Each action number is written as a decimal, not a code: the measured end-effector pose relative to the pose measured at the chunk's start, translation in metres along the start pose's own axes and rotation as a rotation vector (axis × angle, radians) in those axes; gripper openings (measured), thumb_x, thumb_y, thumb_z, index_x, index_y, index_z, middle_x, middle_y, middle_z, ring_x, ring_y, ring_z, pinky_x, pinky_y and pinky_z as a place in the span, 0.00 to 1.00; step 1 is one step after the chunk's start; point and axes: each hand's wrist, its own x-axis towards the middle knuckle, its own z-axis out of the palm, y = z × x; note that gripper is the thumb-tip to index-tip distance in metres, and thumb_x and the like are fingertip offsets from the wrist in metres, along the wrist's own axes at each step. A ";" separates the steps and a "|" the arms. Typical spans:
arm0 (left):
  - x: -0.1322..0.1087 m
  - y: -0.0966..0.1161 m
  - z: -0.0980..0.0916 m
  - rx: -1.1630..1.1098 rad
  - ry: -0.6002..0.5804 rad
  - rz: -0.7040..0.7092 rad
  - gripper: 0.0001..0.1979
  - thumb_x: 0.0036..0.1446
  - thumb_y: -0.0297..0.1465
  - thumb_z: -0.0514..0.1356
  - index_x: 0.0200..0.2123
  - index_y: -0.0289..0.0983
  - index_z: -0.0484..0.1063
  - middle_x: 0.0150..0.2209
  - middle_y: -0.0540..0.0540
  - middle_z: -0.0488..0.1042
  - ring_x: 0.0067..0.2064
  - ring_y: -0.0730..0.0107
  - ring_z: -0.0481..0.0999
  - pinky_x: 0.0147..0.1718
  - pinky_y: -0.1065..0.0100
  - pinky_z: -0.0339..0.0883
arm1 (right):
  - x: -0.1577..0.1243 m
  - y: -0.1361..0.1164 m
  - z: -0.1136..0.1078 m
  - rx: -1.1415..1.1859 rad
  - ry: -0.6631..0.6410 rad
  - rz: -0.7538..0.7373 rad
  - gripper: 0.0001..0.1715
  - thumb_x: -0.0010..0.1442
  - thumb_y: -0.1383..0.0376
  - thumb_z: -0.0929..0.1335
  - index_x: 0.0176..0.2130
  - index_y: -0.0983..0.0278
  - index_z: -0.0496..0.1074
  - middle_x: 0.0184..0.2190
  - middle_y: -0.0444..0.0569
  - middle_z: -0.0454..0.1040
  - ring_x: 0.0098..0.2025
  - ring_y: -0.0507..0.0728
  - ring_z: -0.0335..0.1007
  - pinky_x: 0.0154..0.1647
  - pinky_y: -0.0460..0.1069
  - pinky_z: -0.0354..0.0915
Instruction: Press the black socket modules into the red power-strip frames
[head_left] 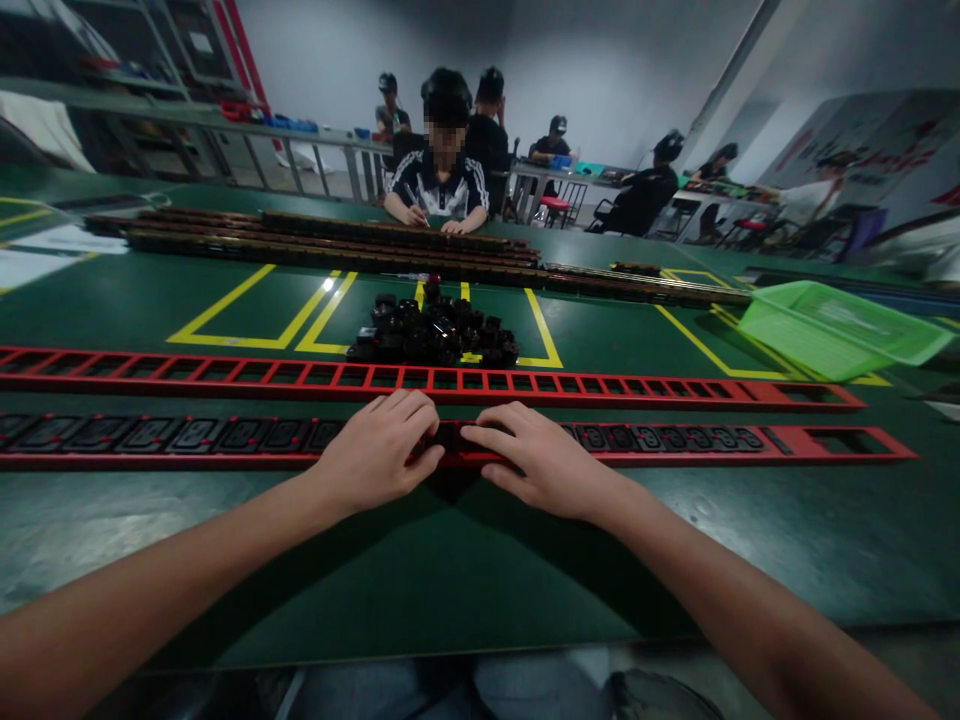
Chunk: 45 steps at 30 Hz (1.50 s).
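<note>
Both my hands rest on the nearer red frame strip (pixel 825 442), which lies across the green table and holds several black sockets in its slots. My left hand (pixel 379 450) presses down on the strip near its middle, fingers curled over the top edge. My right hand (pixel 536 460) lies beside it, fingers pointing left onto a black socket (pixel 448 436) between the two hands. A second red frame strip (pixel 600 385) with empty slots lies parallel just behind. A pile of loose black sockets (pixel 435 335) sits behind that.
A green plastic basket (pixel 840 325) stands at the right. Long dark strips (pixel 337 245) are stacked at the table's far side, where a seated person (pixel 442 185) works. Yellow lines mark the green table (pixel 450 560). More people sit at benches behind.
</note>
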 end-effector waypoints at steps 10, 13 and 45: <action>-0.002 -0.001 -0.001 -0.016 -0.047 0.176 0.20 0.66 0.31 0.55 0.61 0.39 0.64 0.55 0.41 0.72 0.53 0.57 0.72 0.51 0.56 0.69 | -0.001 0.004 -0.005 0.013 -0.027 0.036 0.30 0.65 0.64 0.69 0.65 0.60 0.63 0.57 0.57 0.69 0.57 0.64 0.65 0.57 0.62 0.66; -0.003 -0.003 0.001 0.036 -0.066 0.234 0.21 0.67 0.32 0.55 0.62 0.40 0.64 0.59 0.40 0.71 0.56 0.55 0.71 0.53 0.54 0.69 | -0.003 0.010 -0.008 -0.017 -0.042 0.059 0.31 0.64 0.62 0.70 0.64 0.61 0.64 0.58 0.57 0.70 0.58 0.65 0.66 0.58 0.62 0.66; 0.013 0.018 0.004 0.178 -0.141 0.202 0.24 0.67 0.34 0.54 0.64 0.34 0.60 0.58 0.38 0.70 0.54 0.55 0.72 0.51 0.55 0.69 | -0.009 0.019 -0.018 -0.025 -0.128 0.105 0.36 0.61 0.61 0.72 0.64 0.66 0.62 0.56 0.60 0.73 0.56 0.66 0.71 0.56 0.59 0.66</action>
